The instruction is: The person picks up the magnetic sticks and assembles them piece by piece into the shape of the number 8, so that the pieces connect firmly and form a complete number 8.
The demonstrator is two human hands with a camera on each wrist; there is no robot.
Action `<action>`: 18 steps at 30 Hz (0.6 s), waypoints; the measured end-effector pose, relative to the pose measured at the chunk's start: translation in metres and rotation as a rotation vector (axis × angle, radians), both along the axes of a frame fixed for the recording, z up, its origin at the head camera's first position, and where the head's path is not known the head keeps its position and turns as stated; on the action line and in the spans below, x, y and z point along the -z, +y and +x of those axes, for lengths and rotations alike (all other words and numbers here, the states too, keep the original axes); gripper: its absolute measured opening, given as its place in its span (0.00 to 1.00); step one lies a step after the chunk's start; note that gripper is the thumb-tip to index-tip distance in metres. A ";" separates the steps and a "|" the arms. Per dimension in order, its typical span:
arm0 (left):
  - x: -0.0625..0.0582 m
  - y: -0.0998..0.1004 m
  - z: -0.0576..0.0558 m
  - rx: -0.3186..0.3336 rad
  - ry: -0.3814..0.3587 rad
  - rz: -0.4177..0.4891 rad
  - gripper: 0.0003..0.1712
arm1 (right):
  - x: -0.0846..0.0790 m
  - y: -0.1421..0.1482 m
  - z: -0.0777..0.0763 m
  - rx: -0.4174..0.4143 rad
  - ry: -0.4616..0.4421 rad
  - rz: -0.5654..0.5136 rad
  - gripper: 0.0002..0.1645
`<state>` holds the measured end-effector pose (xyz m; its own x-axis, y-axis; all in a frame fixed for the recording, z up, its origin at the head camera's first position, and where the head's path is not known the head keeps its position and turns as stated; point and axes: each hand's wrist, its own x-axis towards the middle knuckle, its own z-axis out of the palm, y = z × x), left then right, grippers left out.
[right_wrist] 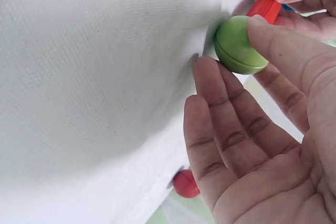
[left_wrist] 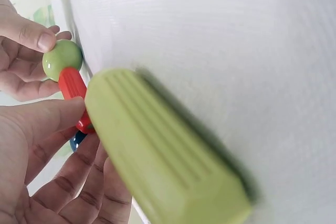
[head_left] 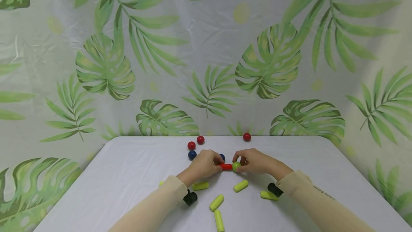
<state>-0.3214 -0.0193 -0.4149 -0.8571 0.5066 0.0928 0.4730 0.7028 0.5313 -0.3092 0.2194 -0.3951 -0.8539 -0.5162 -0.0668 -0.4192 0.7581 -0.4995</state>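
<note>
Left hand (head_left: 204,164) is pinching a ridged red plastic-looking rod (head_left: 226,167), its three-o'clock end touching a glossy green ball (head_left: 236,167) the right hand (head_left: 257,161) is pinching.

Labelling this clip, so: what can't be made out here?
- Head: red rod, left end hidden by left hand.
- Head: leftmost light-green piece, mostly hidden by left sleeve.
- Head: print on right sleeve, too small to read.
- Left wrist: nearest light-green rod, lower end cut by bottom edge.
- Right wrist: red ball, partly behind right hand.
</note>
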 end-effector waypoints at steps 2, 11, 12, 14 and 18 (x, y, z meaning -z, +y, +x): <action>-0.001 -0.001 -0.001 0.007 0.000 0.005 0.07 | 0.000 0.000 0.000 -0.004 0.001 -0.004 0.14; -0.011 -0.006 -0.007 -0.008 0.040 -0.007 0.06 | 0.002 -0.001 0.001 0.012 -0.004 -0.013 0.14; -0.012 -0.006 -0.008 -0.014 0.050 -0.010 0.06 | 0.002 -0.001 0.001 0.017 -0.005 -0.015 0.14; -0.014 -0.006 -0.010 -0.023 0.071 -0.015 0.07 | 0.003 -0.001 0.001 0.028 -0.008 -0.014 0.14; -0.014 -0.001 -0.013 -0.028 0.087 -0.027 0.12 | 0.005 0.000 0.000 0.038 -0.007 -0.009 0.15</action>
<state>-0.3348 -0.0204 -0.4013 -0.8603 0.4859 0.1541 0.4964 0.7299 0.4699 -0.3090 0.2192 -0.3997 -0.8724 -0.4839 -0.0685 -0.3864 0.7688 -0.5096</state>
